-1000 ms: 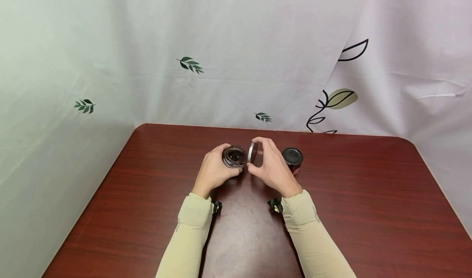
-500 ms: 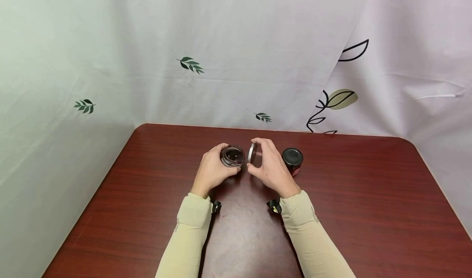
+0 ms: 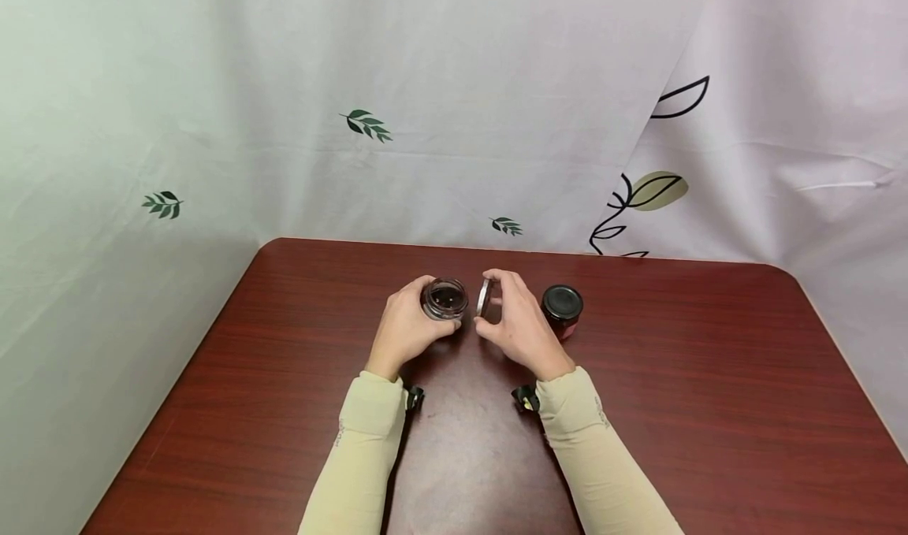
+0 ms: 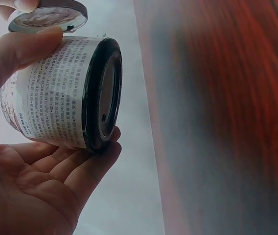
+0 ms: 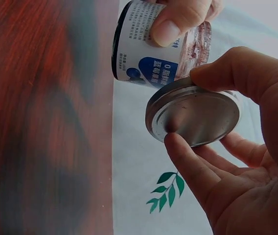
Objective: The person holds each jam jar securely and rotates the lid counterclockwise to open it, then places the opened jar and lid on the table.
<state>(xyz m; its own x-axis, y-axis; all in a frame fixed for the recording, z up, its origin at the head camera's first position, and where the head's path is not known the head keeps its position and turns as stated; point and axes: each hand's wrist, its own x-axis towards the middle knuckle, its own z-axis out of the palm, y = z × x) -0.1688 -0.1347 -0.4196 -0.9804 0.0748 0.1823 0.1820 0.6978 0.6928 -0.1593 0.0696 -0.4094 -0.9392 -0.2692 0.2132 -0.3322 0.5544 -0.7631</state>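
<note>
A: Starting at the left, what is the left hand point(image 3: 406, 328) doing?

B: Its fingers and thumb are curled round a small open jar point(image 3: 444, 299), held just above the tabletop point(image 3: 284, 377). In the left wrist view the jar point(image 4: 65, 93) lies across the palm with its printed label against the fingers, its dark base toward the camera.

A: Which way does the jar's long axis run?

B: It is tipped, mouth up and leaning toward 3 o'clock, toward the other hand. I cannot tell the exact tilt.

A: And the right hand point(image 3: 520, 327)?

B: It pinches a round metal lid point(image 3: 485, 296) by its rim between thumb and fingertips. The lid stands nearly on edge, just beside the jar at its 3 o'clock, with a narrow gap between. In the right wrist view the lid point(image 5: 194, 117) shows its shiny inner face, and the jar point(image 5: 153, 41) sits close at 11 o'clock from it.

A: So which hand is nearer the jar's mouth?

B: The right hand; the lid faces the opening from the side and would need to tip flat to sit on it, I judge.

A: Anything in the way?

B: Nothing between lid and jar. A second jar with a black lid point(image 3: 563, 310) stands on the tabletop at 3 o'clock, right behind the right hand. White leaf-print curtains point(image 3: 426, 109) hang at 12 o'clock.
</note>
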